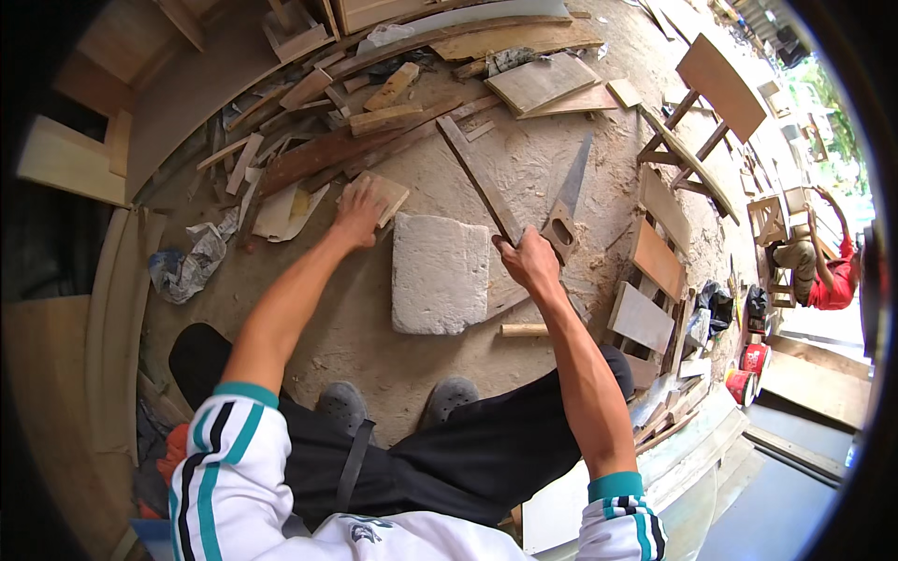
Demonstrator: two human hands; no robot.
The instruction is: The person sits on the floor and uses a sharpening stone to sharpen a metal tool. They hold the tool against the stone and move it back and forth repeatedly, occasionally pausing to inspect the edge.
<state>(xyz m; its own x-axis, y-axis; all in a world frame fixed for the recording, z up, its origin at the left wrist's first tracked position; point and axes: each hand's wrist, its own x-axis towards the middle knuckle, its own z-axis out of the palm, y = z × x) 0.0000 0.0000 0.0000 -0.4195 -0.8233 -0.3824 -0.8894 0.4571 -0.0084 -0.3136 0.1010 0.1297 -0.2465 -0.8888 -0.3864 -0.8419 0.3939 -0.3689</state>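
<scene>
Lay strewn over the sawdust floor [524,164] — a pale stone slab [440,273] near the middle, a short dowel [524,329] just beside its lower right corner. Piled along the top: scrap wood [309,140] and flat boards [541,82]. Stood at the right — an unfinished chair [703,112], with loose panels [655,257] leaning below it. Sat crumpled at the left, a wad of paper [192,262]. Showed at the far right: red buckets [748,369] and a seated person in red [828,271].

Bright daylight, glare right, fisheye-bent edges.
</scene>
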